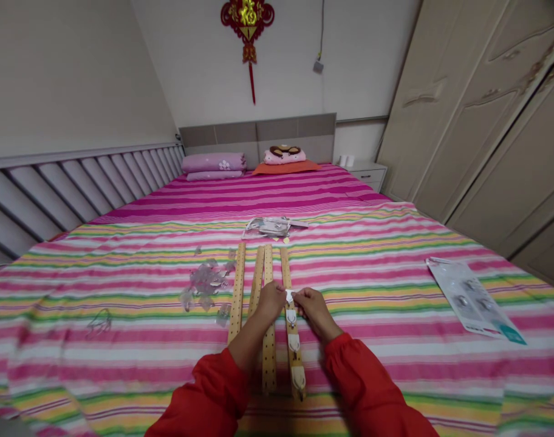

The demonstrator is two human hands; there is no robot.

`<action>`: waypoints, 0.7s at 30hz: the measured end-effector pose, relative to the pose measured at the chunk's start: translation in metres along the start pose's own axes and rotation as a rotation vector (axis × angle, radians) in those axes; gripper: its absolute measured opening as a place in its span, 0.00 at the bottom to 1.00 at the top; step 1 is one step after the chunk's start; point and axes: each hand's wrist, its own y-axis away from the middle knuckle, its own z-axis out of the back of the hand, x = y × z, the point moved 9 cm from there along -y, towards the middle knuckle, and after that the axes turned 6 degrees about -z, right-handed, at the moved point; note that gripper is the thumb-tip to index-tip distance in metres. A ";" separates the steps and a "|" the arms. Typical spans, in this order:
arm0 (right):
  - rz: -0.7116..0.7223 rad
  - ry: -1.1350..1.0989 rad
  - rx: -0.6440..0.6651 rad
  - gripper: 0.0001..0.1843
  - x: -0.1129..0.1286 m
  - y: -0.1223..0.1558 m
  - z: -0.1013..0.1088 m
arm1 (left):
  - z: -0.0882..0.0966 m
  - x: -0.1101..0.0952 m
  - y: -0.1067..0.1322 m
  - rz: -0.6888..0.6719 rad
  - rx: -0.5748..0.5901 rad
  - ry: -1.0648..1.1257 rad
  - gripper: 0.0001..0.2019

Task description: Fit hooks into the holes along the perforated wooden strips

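Observation:
My left hand and my right hand meet over the rightmost perforated wooden strip. Between them, the fingers of both are closed at the edges of a small white hook, which lies at the strip. Nearer to me on this same strip sit several white hooks with metal loops, such as the nearest hook. More holed wooden strips lie alongside: a middle strip under my left forearm, a slanted strip and a left strip. Whether the held hook touches the wood is hidden.
Clear plastic pieces are scattered left of the strips. Beyond them lies a pile of plastic packets. A blister pack with hooks rests at right on the striped bedsheet. A thin clear loop is at left.

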 end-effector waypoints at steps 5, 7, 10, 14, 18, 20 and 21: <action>0.001 -0.010 -0.013 0.14 0.000 0.000 0.000 | -0.002 0.001 0.000 -0.030 0.003 -0.009 0.06; 0.005 -0.012 -0.025 0.14 0.000 0.000 0.000 | -0.003 0.003 0.000 -0.030 0.003 -0.007 0.06; 0.010 -0.011 -0.038 0.14 0.000 -0.001 0.001 | -0.003 0.004 0.000 -0.018 0.001 0.000 0.07; 0.009 -0.004 -0.050 0.14 -0.001 -0.002 0.002 | -0.004 0.005 0.000 0.001 -0.004 0.002 0.07; 0.010 0.004 -0.061 0.16 -0.003 -0.004 0.003 | -0.004 0.004 0.001 -0.006 0.002 0.000 0.07; 0.012 0.004 -0.064 0.17 -0.003 -0.004 0.003 | -0.004 0.002 0.002 -0.017 0.009 -0.011 0.08; 0.013 0.003 -0.065 0.17 -0.003 -0.004 0.003 | -0.003 0.001 0.003 -0.024 0.013 -0.020 0.08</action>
